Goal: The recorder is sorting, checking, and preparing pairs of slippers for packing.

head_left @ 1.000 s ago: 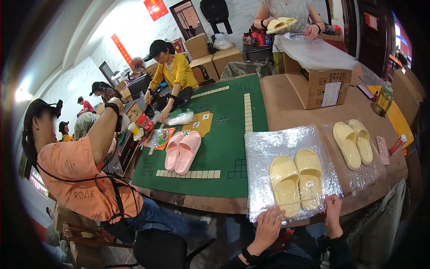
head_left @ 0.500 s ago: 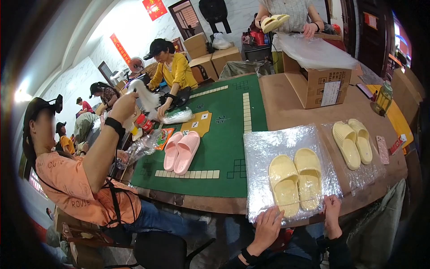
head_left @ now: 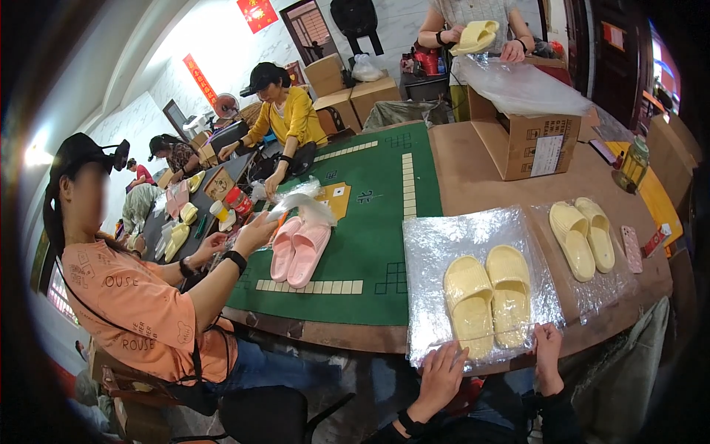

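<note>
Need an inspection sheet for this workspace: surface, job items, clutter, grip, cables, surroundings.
Surface: brown tabletop, green mat at left.
Job items: near yellow slippers with clear plastic bag; whether fully inside, cannot tell. Second yellow pair on clear plastic, to their right.
Clutter: pink slippers on mat; carton, glass jar.
Grip: left hand over bag's near edge, pinch unclear; right hand pinches that edge.
Cables: black cord or strap on orange-shirted co-worker; cannot tell which.
Surroundings: several co-workers; black chair.
</note>
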Tool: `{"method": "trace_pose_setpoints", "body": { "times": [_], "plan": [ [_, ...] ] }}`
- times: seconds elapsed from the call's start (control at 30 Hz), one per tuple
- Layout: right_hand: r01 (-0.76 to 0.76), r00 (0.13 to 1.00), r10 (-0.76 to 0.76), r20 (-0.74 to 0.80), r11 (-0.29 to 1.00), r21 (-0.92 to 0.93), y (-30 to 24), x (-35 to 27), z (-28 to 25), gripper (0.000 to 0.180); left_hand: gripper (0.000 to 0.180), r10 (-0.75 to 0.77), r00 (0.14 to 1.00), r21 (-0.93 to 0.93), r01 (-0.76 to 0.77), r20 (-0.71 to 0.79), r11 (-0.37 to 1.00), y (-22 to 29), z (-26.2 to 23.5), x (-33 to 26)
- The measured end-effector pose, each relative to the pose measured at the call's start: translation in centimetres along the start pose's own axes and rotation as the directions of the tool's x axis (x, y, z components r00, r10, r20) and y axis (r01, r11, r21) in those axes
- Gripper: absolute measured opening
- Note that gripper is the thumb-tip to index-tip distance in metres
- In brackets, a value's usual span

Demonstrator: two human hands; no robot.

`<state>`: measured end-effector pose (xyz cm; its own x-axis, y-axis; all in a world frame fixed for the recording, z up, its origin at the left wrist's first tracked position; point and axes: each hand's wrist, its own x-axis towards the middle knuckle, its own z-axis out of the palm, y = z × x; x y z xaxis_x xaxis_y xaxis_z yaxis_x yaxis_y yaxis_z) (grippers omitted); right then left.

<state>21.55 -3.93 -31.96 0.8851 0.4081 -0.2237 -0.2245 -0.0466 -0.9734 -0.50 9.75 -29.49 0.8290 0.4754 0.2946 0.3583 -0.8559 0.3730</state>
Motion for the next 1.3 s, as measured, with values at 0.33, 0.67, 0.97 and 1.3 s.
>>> {"method": "trace_pose_setpoints", "body": {
  "times": [0.33, 0.67, 0.97, 1.3],
  "plan": [
    [0.001, 1.0, -0.001, 0.003, 1.0, -0.015, -0.1, -0.1, 0.1, 0.02, 0.047, -0.018, 1.0, -0.029, 0.018, -0.006, 0.999, -0.3, 0.6, -0.3],
    [0.005, 1.0, -0.005, -0.015, 1.0, -0.02, -0.4, -0.3, 0.3, 0.02, 0.049, -0.018, 1.0, -0.032, 0.018, 0.005, 0.999, -0.2, 0.5, -0.4],
    [0.004, 1.0, -0.004, -0.015, 1.0, 0.005, -0.4, -0.2, -0.1, 0.02, 0.045, 0.003, 0.998, 0.012, -0.002, -0.058, 1.0, -0.7, -0.2, 0.2],
    [-0.092, 0.996, 0.093, -0.003, 0.991, 0.099, -2.9, -1.2, 0.2, 0.021, 0.049, 0.057, 0.996, 0.143, -0.046, -0.074, 0.989, -0.9, -0.8, 0.8]
  ]
}}
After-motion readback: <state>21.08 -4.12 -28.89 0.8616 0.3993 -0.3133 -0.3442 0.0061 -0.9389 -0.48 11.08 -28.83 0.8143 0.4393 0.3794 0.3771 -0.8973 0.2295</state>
